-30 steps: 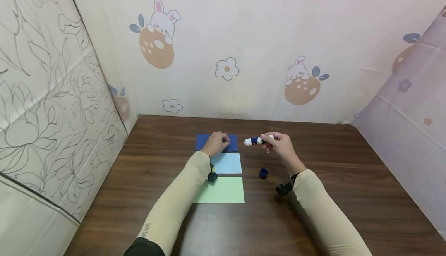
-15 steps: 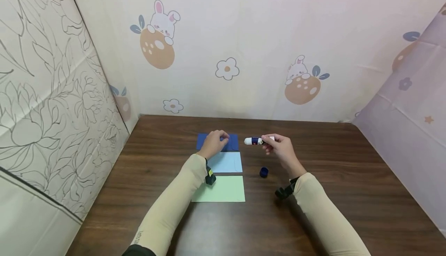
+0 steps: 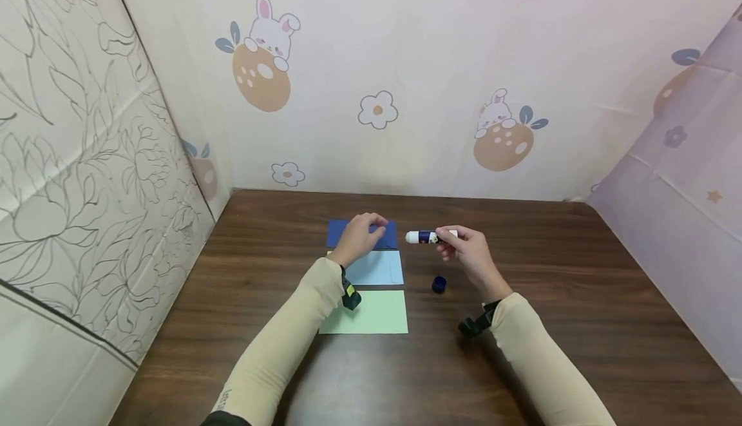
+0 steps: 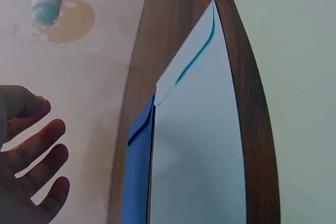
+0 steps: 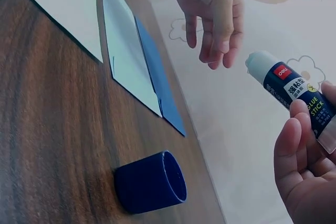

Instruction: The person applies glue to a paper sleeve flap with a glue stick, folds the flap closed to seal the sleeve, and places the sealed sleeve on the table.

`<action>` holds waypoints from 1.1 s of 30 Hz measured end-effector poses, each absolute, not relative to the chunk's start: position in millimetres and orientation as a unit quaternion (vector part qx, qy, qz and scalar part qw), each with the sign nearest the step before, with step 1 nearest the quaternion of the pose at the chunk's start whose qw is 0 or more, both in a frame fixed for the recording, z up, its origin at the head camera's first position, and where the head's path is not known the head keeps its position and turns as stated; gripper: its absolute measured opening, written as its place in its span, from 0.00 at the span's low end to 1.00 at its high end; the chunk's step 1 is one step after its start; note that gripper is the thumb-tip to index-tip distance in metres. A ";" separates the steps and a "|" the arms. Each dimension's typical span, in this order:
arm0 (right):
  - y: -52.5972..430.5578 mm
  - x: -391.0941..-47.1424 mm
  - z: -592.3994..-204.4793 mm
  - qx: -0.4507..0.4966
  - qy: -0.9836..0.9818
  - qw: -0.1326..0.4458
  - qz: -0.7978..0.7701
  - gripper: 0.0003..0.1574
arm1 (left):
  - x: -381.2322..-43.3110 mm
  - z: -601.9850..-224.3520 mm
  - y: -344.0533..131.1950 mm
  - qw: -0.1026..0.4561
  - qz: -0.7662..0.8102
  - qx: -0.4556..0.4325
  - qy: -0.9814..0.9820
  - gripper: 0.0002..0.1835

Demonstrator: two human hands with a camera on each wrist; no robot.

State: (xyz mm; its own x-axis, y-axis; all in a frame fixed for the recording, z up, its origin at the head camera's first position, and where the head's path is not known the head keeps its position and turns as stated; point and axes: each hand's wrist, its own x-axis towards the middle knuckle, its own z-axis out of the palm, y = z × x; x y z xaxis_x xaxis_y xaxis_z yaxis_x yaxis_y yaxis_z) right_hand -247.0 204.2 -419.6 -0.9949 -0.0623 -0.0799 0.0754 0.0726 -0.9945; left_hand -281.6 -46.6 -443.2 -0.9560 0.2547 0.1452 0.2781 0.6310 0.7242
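Note:
My right hand (image 3: 471, 251) grips an uncapped glue stick (image 5: 294, 85), its pale tip pointing left toward the other hand. Above the dark blue envelope (image 3: 339, 232) hovers my left hand (image 4: 32, 150), fingers loosely bent, nothing between them. A light blue envelope (image 4: 199, 140) lies just nearer than the dark blue one, and a light green envelope (image 3: 385, 313) nearest of the three. In the left wrist view the dark blue envelope's flap is slightly lifted. The blue glue stick cap (image 5: 149, 182) rests on the table to the right of the envelopes.
The brown wooden table (image 3: 522, 361) reaches back to a printed cloth wall (image 3: 429, 142). Cloth sheets also hang at the left and right. A small black camera is worn on each wrist.
My left hand has lifted off the dark blue envelope, its fingers loosening and spreading. The right hand holds the glue stick at almost the same spot.

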 end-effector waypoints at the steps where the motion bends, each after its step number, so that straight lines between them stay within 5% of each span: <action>1: 204.3 -246.4 -419.9 0.004 0.730 0.051 -0.682 0.08 | -280.4 -442.5 -45.9 0.015 -0.406 -0.150 -0.901 0.13; 33: 192.4 -212.9 -422.7 -0.042 0.738 0.055 -0.671 0.16 | -226.7 -430.7 -41.7 0.030 -0.467 -0.195 -0.862 0.17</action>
State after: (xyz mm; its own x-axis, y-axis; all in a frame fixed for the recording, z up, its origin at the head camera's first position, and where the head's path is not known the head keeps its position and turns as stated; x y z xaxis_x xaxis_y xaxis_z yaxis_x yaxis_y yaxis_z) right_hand -212.9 192.4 -422.7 -0.9904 -0.1364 -0.0241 0.0110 0.0962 -0.9953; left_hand -226.7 -41.7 -430.7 -0.9224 0.3080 0.2331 0.3636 0.4887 0.7931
